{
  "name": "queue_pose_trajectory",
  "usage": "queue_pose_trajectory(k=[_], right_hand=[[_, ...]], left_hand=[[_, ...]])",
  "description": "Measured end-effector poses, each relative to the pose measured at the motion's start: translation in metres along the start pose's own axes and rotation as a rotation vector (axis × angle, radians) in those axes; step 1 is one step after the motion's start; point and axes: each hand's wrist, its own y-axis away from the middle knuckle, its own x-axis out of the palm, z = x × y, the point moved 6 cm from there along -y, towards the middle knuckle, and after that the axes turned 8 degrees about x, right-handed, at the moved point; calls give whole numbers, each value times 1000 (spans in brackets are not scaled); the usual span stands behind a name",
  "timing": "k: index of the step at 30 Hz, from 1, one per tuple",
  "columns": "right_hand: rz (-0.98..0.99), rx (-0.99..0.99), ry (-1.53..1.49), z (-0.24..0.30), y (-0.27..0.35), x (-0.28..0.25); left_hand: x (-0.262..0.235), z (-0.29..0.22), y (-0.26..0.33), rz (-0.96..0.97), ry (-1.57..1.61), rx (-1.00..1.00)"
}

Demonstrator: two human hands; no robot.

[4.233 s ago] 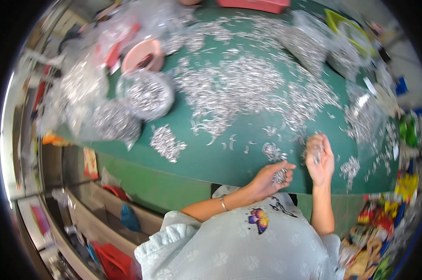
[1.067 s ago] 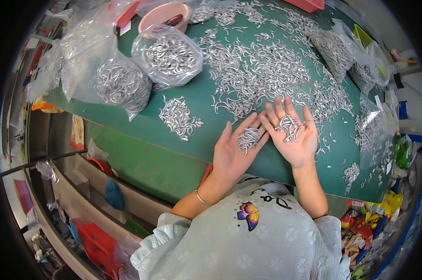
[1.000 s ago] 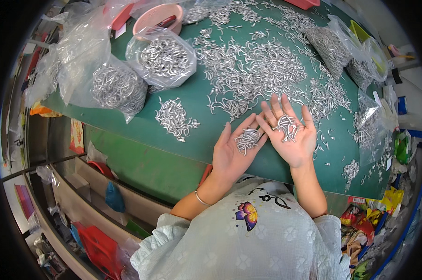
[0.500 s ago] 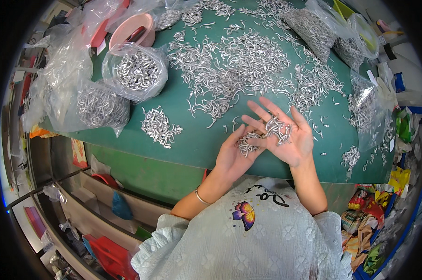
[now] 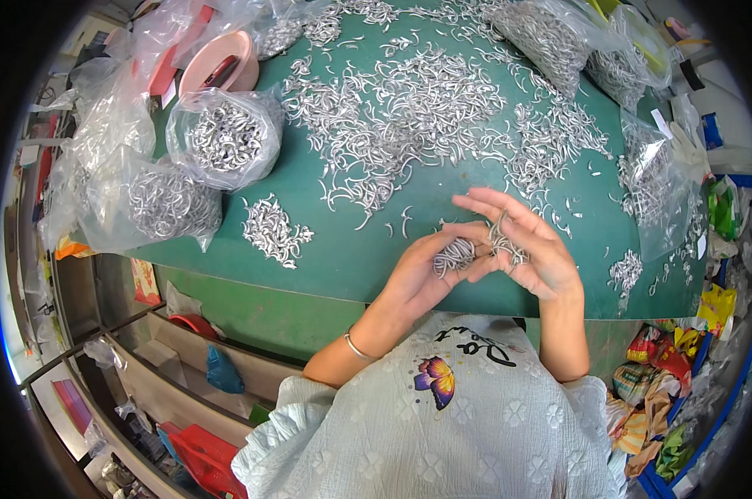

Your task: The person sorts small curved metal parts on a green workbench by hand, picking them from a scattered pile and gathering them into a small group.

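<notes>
Left hand (image 5: pixel 421 274) is cupping a bunch of metal hooks (image 5: pixel 453 256), right hand (image 5: pixel 530 249) is lying open with a few on its palm, over the green desk (image 5: pixel 342 249); small pile (image 5: pixel 272 231) sitting at 9 o'clock.

Bright, even daylight with soft shadows, sharp at centre, while fisheye bending and a black rim mark the edges.
</notes>
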Motion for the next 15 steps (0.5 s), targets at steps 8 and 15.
queue_pose_trajectory(k=[8,15], right_hand=[[-283,2,650,8,13,-2],[-373,-181,971,12,21,-2]], left_hand=[[17,9,-8,-64,135,-75],[20,20,-17,-20,203,-119]])
